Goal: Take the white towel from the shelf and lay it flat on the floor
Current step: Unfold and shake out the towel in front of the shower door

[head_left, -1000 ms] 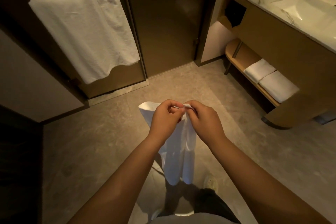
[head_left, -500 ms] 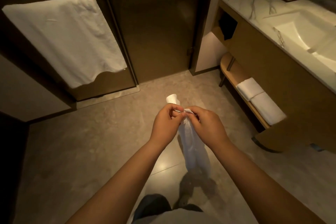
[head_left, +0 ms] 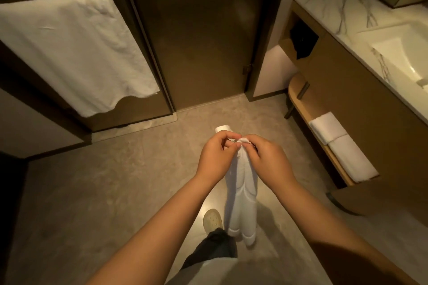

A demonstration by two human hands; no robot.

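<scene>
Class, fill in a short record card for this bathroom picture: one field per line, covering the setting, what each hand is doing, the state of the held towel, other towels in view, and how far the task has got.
Setting: bathroom, tiled floor, vanity with sink
Left hand: pinching the top edge of the white towel
Right hand: pinching the same edge, beside the left
Held towel: hanging bunched, not spread
Other towels: folded towels on the lower shelf; hanging towel at left
Task stage: towel taken, not yet laid flat
</scene>
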